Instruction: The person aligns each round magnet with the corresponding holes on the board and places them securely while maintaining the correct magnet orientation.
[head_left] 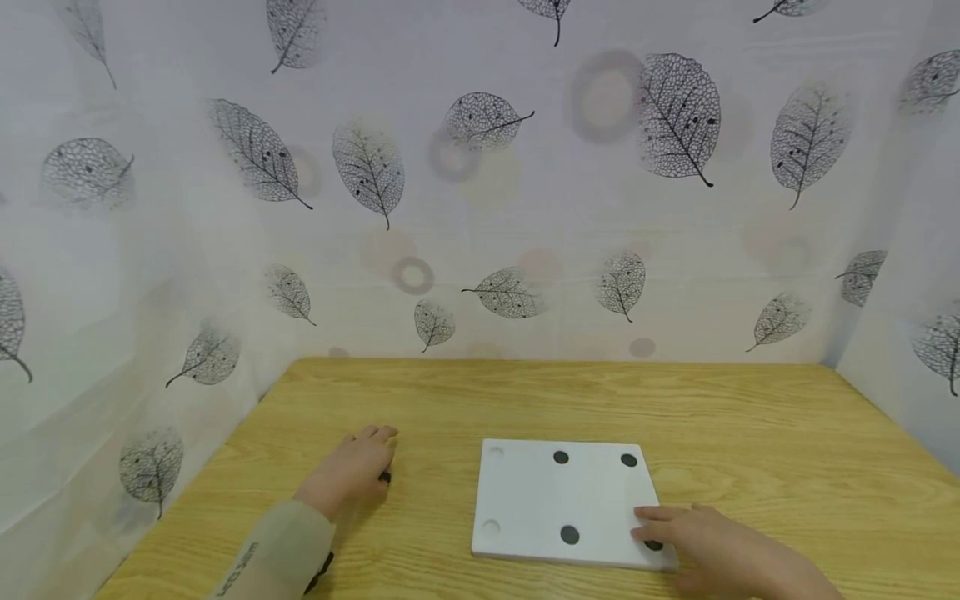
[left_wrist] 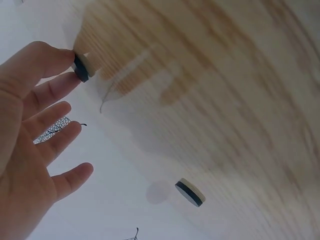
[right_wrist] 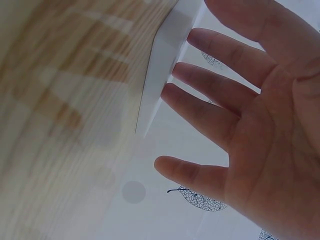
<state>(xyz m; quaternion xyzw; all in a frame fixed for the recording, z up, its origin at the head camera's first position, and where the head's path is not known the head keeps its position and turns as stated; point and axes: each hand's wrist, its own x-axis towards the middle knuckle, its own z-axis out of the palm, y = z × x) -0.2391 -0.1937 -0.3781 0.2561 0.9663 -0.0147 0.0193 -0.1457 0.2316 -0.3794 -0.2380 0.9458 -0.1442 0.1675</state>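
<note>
My left hand point(head_left: 356, 468), on the left of the table, pinches a small black disc point(left_wrist: 80, 69) between thumb and index finger, close over the wood; the other fingers are spread. A second black disc point(left_wrist: 190, 193) lies on the table in the left wrist view. In front of me lies a white board point(head_left: 525, 500) with several dark discs, one of them at the back right corner point(head_left: 628, 460), and two bare round recesses along its left side. My right hand point(head_left: 708, 546) has its extended fingertips on the board's front right corner, partly covering the disc there.
The wood-grained table point(head_left: 787, 450) carries the board, with bare wood between it and the left hand. A pale curtain point(head_left: 525, 200) printed with leaves closes off the back and both sides.
</note>
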